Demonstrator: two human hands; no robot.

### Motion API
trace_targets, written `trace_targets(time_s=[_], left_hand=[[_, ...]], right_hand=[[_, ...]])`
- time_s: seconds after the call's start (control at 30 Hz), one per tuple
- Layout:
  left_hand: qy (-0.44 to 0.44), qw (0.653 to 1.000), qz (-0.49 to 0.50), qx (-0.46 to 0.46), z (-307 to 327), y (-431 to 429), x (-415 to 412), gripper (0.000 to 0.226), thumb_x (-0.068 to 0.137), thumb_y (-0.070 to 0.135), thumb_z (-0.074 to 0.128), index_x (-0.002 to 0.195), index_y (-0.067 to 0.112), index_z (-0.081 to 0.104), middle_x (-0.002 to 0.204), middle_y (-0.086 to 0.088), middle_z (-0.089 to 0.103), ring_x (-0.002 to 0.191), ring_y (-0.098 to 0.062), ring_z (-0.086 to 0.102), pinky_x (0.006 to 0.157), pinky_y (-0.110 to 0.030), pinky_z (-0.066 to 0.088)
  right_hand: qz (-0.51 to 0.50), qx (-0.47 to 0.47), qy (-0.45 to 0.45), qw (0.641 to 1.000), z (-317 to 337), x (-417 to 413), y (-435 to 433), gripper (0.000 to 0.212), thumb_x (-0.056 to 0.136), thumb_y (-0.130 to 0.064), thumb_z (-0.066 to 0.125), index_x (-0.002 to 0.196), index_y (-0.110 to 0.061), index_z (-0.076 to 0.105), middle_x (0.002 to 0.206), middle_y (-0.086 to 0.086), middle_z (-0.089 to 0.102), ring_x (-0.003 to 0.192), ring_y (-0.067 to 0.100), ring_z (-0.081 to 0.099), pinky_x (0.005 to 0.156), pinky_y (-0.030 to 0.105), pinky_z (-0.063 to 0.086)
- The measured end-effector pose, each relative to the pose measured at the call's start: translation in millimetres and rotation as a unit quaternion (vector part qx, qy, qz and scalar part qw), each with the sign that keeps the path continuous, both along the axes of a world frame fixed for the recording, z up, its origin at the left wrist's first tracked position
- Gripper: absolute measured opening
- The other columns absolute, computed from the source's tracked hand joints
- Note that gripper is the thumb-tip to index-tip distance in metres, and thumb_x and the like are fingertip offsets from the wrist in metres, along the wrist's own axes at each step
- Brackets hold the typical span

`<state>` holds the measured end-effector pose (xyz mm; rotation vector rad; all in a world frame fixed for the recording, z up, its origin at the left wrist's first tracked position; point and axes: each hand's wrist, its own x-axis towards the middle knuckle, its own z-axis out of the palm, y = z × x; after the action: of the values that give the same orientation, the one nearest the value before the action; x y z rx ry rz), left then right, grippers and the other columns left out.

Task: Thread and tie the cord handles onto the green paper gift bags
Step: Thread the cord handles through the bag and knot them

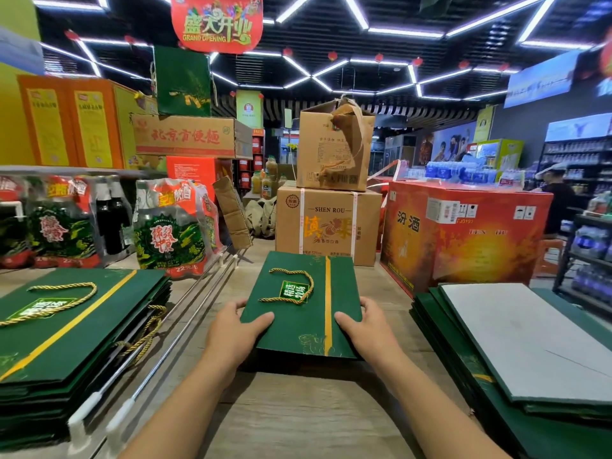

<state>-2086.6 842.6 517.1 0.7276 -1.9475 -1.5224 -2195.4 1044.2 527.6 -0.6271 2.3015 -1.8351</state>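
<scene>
We hold one flat green gift bag (294, 329) just below the centre of our view, over the wooden table (298, 412). Our left hand (231, 329) grips its 8 o'clock corner and our right hand (366, 329) its 4 o'clock corner. Each thumb lies on the printed face, with the fingers curled round the edge. A gold cord handle (289, 270) lies looped on the bag's face towards 12 o'clock.

At 9 o'clock sits a stack of bags with handles (66, 346), at 3 o'clock a second stack of green bags (470, 369) with a grey board (530, 332) on top. Metal rods (185, 323) lie between the left stack and our bag. A SHEN ROU carton (328, 223) stands at 12 o'clock, a red carton (463, 240) at 2 o'clock.
</scene>
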Motion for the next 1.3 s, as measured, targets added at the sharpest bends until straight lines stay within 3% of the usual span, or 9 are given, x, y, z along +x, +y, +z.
trace_targets(time_s=[0.17, 0.3, 0.37, 0.53, 0.77, 0.93, 1.07, 1.2, 1.3], left_hand=[[-0.005, 0.991, 0.032, -0.132, 31.5, -0.5, 32.9, 0.058, 0.088, 0.021, 0.078, 0.138, 0.005, 0.054, 0.122, 0.002, 0.062, 0.100, -0.013, 0.057, 0.070, -0.017, 0.044], [0.011, 0.979, 0.073, -0.191, 65.1, -22.4, 76.3, 0.065, 0.083, 0.033, 0.081, 0.138, 0.009, 0.056, 0.138, -0.007, 0.061, 0.122, -0.021, 0.058, 0.092, -0.028, 0.045], [0.025, 0.976, 0.089, -0.199, 81.2, -35.4, 101.5, 0.057, 0.084, 0.032, 0.081, 0.132, 0.010, 0.060, 0.130, 0.001, 0.064, 0.110, -0.014, 0.058, 0.084, -0.025, 0.046], [0.026, 0.964, 0.127, -0.233, 110.3, -73.4, 169.4, 0.049, 0.084, 0.028, 0.082, 0.126, 0.012, 0.064, 0.119, -0.001, 0.069, 0.091, -0.009, 0.059, 0.075, -0.024, 0.043], [-0.015, 0.950, 0.202, -0.236, 115.9, -133.3, 251.1, 0.062, 0.081, 0.033, 0.084, 0.133, 0.007, 0.062, 0.125, -0.008, 0.068, 0.110, -0.023, 0.064, 0.089, -0.035, 0.050], [-0.053, 0.947, 0.234, -0.216, 104.0, -167.0, 286.8, 0.068, 0.080, 0.040, 0.083, 0.137, 0.011, 0.060, 0.130, -0.007, 0.067, 0.115, -0.027, 0.064, 0.097, -0.043, 0.053], [-0.079, 0.940, 0.246, -0.221, 86.8, -181.9, 295.5, 0.060, 0.085, 0.034, 0.080, 0.136, 0.009, 0.060, 0.132, -0.008, 0.065, 0.117, -0.027, 0.062, 0.083, -0.029, 0.043], [-0.122, 0.935, 0.243, -0.229, 68.1, -192.6, 292.7, 0.054, 0.088, 0.037, 0.077, 0.132, 0.009, 0.063, 0.128, -0.008, 0.067, 0.115, -0.027, 0.062, 0.079, -0.028, 0.040], [-0.177, 0.919, 0.239, -0.260, 58.5, -199.8, 289.5, 0.051, 0.088, 0.050, 0.071, 0.126, 0.016, 0.067, 0.118, -0.004, 0.072, 0.109, -0.026, 0.064, 0.080, -0.032, 0.046]], right_hand=[[0.034, 0.014, 0.011, 0.999, 14.8, 20.4, -11.0, 0.051, 0.085, -0.019, 0.082, 0.125, -0.020, 0.052, 0.117, -0.003, 0.070, 0.102, 0.014, 0.072, 0.093, 0.041, 0.060], [0.060, -0.002, 0.050, 0.997, 40.7, 45.6, -36.9, 0.038, 0.083, -0.020, 0.083, 0.113, -0.026, 0.060, 0.112, -0.003, 0.074, 0.099, 0.013, 0.073, 0.092, 0.041, 0.059], [0.075, -0.015, 0.070, 0.995, 54.3, 62.5, -53.9, 0.037, 0.083, -0.022, 0.083, 0.113, -0.027, 0.062, 0.109, -0.006, 0.076, 0.097, 0.012, 0.074, 0.090, 0.039, 0.060], [0.145, -0.052, 0.092, 0.984, 82.9, 113.5, -103.4, 0.031, 0.087, -0.018, 0.080, 0.109, -0.026, 0.059, 0.096, -0.006, 0.076, 0.075, 0.004, 0.073, 0.050, 0.014, 0.048], [0.189, -0.031, 0.117, 0.974, 86.4, 177.0, -185.4, 0.024, 0.083, -0.022, 0.081, 0.100, -0.027, 0.065, 0.102, -0.006, 0.077, 0.093, 0.016, 0.075, 0.088, 0.043, 0.061], [0.197, 0.040, 0.117, 0.973, 63.1, 197.1, -242.1, 0.074, 0.056, -0.067, 0.072, 0.111, -0.017, 0.063, 0.100, 0.001, 0.073, 0.089, 0.020, 0.071, 0.081, 0.047, 0.061], [0.180, 0.121, 0.129, 0.968, 53.6, 212.5, -259.0, 0.055, 0.082, -0.056, 0.075, 0.109, -0.011, 0.057, 0.098, 0.009, 0.069, 0.083, 0.024, 0.066, 0.062, 0.042, 0.052], [0.141, 0.235, 0.175, 0.946, 46.3, 216.6, -263.2, 0.056, 0.088, -0.062, 0.068, 0.095, -0.010, 0.048, 0.075, 0.001, 0.051, 0.064, 0.019, 0.048, 0.049, 0.032, 0.030], [0.125, 0.303, 0.211, 0.921, 46.0, 218.5, -261.5, 0.057, 0.089, -0.067, 0.062, 0.085, -0.012, 0.051, 0.071, 0.001, 0.051, 0.065, 0.022, 0.050, 0.050, 0.032, 0.032]])
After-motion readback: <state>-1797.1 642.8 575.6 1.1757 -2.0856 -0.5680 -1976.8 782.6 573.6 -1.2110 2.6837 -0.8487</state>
